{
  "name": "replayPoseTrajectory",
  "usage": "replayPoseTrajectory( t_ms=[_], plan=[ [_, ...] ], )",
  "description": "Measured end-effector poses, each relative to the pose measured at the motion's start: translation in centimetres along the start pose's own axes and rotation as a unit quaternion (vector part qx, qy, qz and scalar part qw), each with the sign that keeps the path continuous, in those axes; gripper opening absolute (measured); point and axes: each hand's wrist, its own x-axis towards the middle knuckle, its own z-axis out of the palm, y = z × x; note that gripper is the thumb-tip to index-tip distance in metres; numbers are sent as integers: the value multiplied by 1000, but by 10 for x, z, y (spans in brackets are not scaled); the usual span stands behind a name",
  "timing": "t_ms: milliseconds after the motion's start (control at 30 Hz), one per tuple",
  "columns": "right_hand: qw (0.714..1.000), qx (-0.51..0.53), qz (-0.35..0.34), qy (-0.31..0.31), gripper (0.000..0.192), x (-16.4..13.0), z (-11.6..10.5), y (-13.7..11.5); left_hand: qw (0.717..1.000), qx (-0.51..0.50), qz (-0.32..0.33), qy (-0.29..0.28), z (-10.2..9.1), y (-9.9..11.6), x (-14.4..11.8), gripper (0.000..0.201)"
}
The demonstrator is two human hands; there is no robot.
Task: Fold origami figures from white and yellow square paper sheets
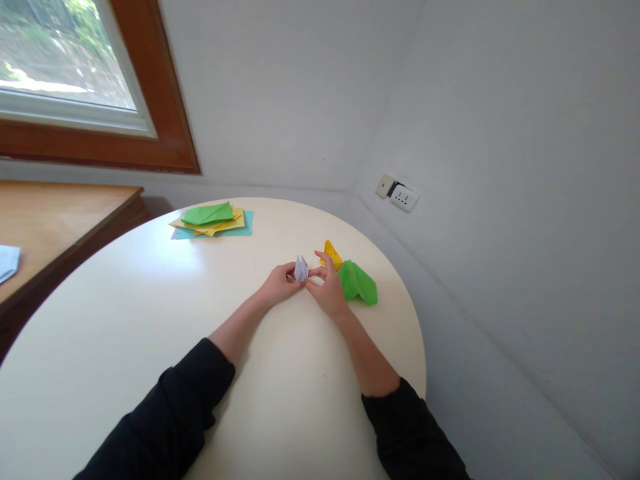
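Note:
A small white folded-paper piece (301, 269) with pointed tips stands upright between my two hands, just above the table. My left hand (281, 285) grips it from the left with closed fingers. From the right, my right hand (327, 287) pinches its lower edge between thumb and a finger, while another finger sticks out. Just beyond my right hand lies a yellow folded-paper piece (332, 254), partly hidden by the fingers. A green folded-paper piece (359, 283) rests on the table beside my right wrist.
The round white table (295, 413) fills the middle. At its far left edge lies a stack of coloured paper (213, 220), green on top. A wooden desk (65, 207) with a pale folded sheet (7, 261) stands left. Wall sockets (404, 198) sit beyond the right edge.

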Motion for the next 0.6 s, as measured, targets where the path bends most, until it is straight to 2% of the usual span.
replayPoseTrajectory(
  t_ms=[200, 400, 600],
  plan=[
    [999, -36, 8, 13, 56, 2, -1, 6, 999, 7, 34, -23, -3, 3, -1, 30],
    [997, -69, 33, 18, 50, 3, -2, 8, 997, 62, 40, 32, -1, -11, 3, 31],
    [994, -94, 57, -8, 50, 3, -1, 8, 992, 116, 24, 42, 2, -17, 3, 37]
  ],
)
